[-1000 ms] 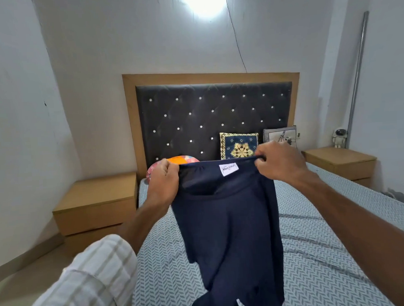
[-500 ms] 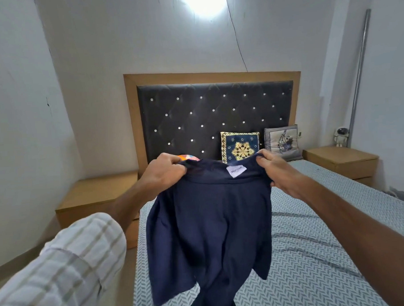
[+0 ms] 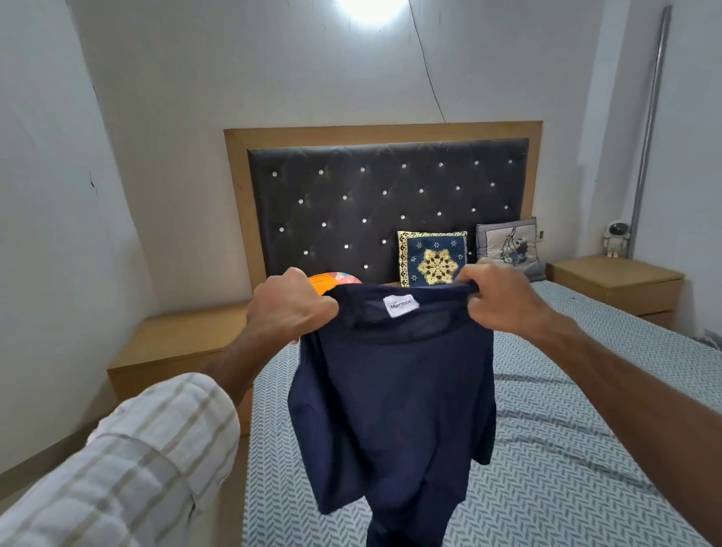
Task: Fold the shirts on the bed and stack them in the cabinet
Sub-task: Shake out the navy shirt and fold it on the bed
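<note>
Two hands hold a navy shirt (image 3: 394,400) up above the bed (image 3: 565,450), arms outstretched: left hand (image 3: 288,307) and right hand (image 3: 503,300) each curl fingers around a shoulder beside the collar.

Both arms are being extended forward, raised in front of the chest. The left hand (image 3: 288,307) is being held curled into a fist-like grip; the right hand (image 3: 499,298) is being kept likewise curled. The left forearm's striped sleeve (image 3: 123,461) is being worn rolled.
</note>
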Available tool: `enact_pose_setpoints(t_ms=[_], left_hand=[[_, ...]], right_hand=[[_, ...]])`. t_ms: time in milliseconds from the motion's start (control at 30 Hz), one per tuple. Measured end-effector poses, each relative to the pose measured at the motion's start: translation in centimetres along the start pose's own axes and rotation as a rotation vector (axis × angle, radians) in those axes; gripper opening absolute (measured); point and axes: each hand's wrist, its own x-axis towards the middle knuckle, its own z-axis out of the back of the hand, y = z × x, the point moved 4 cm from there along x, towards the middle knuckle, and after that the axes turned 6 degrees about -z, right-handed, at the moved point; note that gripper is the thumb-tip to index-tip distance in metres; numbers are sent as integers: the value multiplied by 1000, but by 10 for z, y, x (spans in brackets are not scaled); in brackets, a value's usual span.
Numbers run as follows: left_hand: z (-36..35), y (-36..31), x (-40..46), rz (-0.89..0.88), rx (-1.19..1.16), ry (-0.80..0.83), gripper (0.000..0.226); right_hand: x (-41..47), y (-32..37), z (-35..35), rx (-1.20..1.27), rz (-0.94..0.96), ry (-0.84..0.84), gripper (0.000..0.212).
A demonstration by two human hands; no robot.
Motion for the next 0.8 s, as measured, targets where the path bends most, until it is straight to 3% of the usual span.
enact_pose_setpoints(t_ms=[133,200,300,367,467,567,600,667,733,800], left_hand=[[6,1,-5,56,-25,-11,24],[3,4,-5,76,-91,-24,17],[-10,10,-3,245,-582,64,18],[-14,15,-3,325,-744,73,25],[-14,20,-1,115,-523,135,23],[-24,24,-2,-112,-211,375,76],[-29,23,-1,-195,-17,377,76],[-37,15,0,-324,289,250,44],[-39,11,1,-289,223,82,33],[-50,17,7,-126,-145,53,39]], right_hand=[[-9,-23,-8,-67,-158,-79,13],[-11,-29,-16,220,-329,-3,19],[-16,-22,-27,883,-503,187,22],[-17,-21,-28,930,-431,260,25],[-21,-28,-22,629,-197,398,32],[-32,-39,-22,429,-110,622,10],[-35,-41,-20,375,-126,633,5],[-35,-50,-16,376,-185,572,11],[-36,-61,-13,541,-254,509,4],[-36,-72,-10,715,-309,453,15]])
